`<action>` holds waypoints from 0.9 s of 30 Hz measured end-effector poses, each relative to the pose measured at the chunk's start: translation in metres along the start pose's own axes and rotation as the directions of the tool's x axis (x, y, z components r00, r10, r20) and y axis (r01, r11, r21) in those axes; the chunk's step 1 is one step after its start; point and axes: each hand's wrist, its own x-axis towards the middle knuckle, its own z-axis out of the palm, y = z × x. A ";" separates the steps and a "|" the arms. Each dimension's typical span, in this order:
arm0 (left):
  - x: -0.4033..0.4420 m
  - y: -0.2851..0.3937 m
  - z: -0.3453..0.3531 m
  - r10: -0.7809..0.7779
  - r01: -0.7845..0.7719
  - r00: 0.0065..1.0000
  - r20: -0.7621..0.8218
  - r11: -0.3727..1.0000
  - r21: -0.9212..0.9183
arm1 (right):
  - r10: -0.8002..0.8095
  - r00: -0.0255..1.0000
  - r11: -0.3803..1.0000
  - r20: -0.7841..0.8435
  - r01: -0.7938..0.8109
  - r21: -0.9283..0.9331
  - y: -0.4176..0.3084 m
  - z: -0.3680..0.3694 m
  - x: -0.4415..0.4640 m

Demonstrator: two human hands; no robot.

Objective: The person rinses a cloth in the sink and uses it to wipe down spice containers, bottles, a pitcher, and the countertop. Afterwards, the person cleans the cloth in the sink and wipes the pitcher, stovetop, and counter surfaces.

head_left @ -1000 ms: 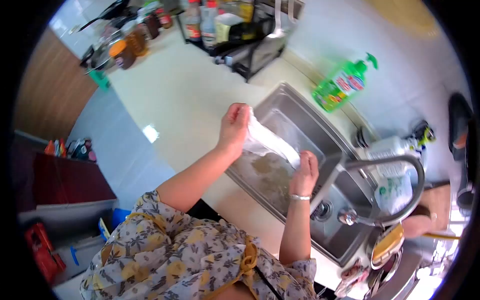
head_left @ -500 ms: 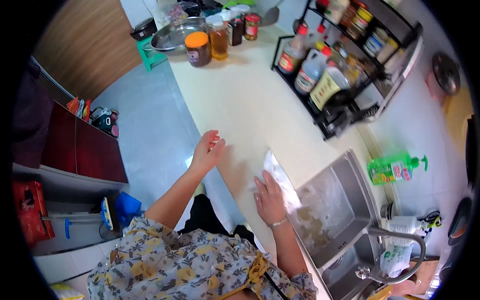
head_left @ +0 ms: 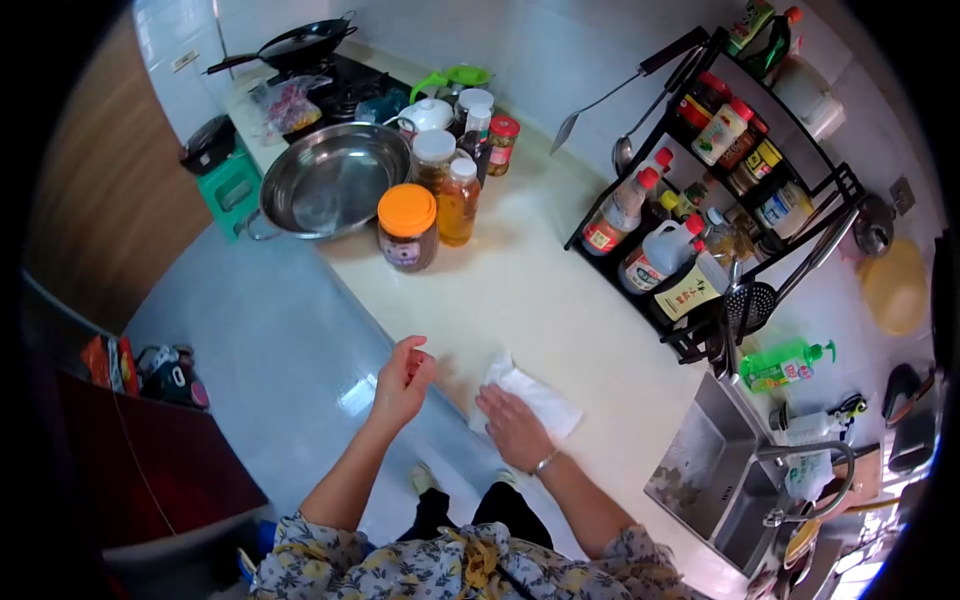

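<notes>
Countertop (head_left: 480, 310) in this head view is smooth, pale cream, a bit shiny, running from the hob (head_left: 350, 90) at the far end down to a steel sink (head_left: 725, 505) at lower right. Room looks like a kitchen: bluish-grey shiny floor (head_left: 250, 310), pale walls (head_left: 430, 35), brown wood-look panel (head_left: 105, 170) on the left.

Hand count: two, both bare. Left hand (head_left: 402, 385) hovers by the counter's front edge, fingers loosely curled and half open, holding nothing. Right hand (head_left: 515, 430) is pressed palm down, fingers fairly straight, on the one white cloth (head_left: 537, 402). Cloth's lying kinda crumpled on the counter near the front edge, between the jars and the sink.

Other stuff, counted: one wide steel pan (head_left: 335, 185), one orange-lidded jar (head_left: 407, 228) just beside it, one bottle of amber liquid (head_left: 459, 205), one red-lidded jar (head_left: 502, 147), one dark wok (head_left: 305, 42), one green stool (head_left: 228, 190). One black rack (head_left: 632, 302) too, bottles packed too tight to count. Sink has two basins, one curved tap (head_left: 850, 465), one green pump bottle (head_left: 778, 365) nearby. Two shoes (head_left: 423, 478) down on the floor.
</notes>
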 end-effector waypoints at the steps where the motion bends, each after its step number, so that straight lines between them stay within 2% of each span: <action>1: 0.009 0.003 -0.006 0.006 -0.006 1.000 0.018 1.000 0.003 | 0.008 1.000 0.997 0.008 -0.007 -0.073 0.010 0.005 0.021; 3: 0.026 0.013 -0.009 0.077 -0.077 0.997 0.006 0.988 0.137 | 0.037 0.999 0.995 -0.020 -0.039 -0.092 0.035 0.010 0.058; 5: 0.046 0.019 -0.010 0.080 -0.077 0.997 -0.011 0.984 0.160 | 0.052 0.998 0.992 -0.040 -0.056 -0.113 0.066 0.007 0.094; 7: 0.061 0.025 -0.011 0.357 -0.265 0.925 -0.133 0.855 0.446 | 0.082 0.995 0.989 -0.062 -0.089 -0.119 0.099 0.006 0.130; 8: 0.068 0.027 -0.013 0.363 -0.270 0.923 -0.131 0.850 0.453 | 0.101 0.987 0.993 -0.127 -0.106 -0.040 0.120 0.006 0.148; 10: 0.081 0.032 -0.015 0.439 -0.310 0.881 -0.174 0.816 0.488 | 0.192 0.970 0.981 -0.148 -0.191 0.023 0.153 -0.003 0.187; 13: 0.096 0.039 -0.020 0.470 -0.307 0.866 -0.172 0.770 0.559 | 0.242 0.945 0.970 -0.219 -0.230 0.079 0.213 -0.009 0.245; 17: 0.110 0.045 -0.027 0.463 -0.286 0.865 -0.195 0.773 0.567 | 0.291 0.915 0.957 -0.278 -0.272 0.104 0.284 -0.018 0.317; 18: 0.110 0.048 -0.029 0.446 -0.256 0.868 -0.217 0.777 0.575 | 0.272 0.910 0.958 -0.314 -0.287 -0.004 0.319 0.000 0.339; 19: 0.111 0.048 -0.032 0.428 -0.226 0.874 -0.231 0.778 0.587 | 0.274 0.909 0.958 -0.315 -0.287 0.006 0.327 -0.012 0.353; 20: 0.111 0.046 -0.035 0.422 -0.211 0.870 -0.254 0.785 0.582 | 0.367 0.869 0.930 -0.332 -0.332 0.158 0.334 -0.024 0.361; 22: 0.112 0.053 -0.037 0.409 -0.197 0.875 -0.260 0.790 0.580 | 0.460 0.821 0.878 -0.337 -0.366 0.309 0.363 -0.030 0.375; 25: 0.116 0.058 -0.042 0.389 -0.178 0.882 -0.266 0.798 0.576 | 0.499 0.781 0.866 -0.377 -0.435 0.245 0.398 -0.035 0.387; 27: 0.125 0.059 -0.045 0.362 -0.167 0.905 -0.225 0.786 0.595 | 0.601 0.712 0.799 -0.363 -0.549 0.245 0.427 -0.032 0.389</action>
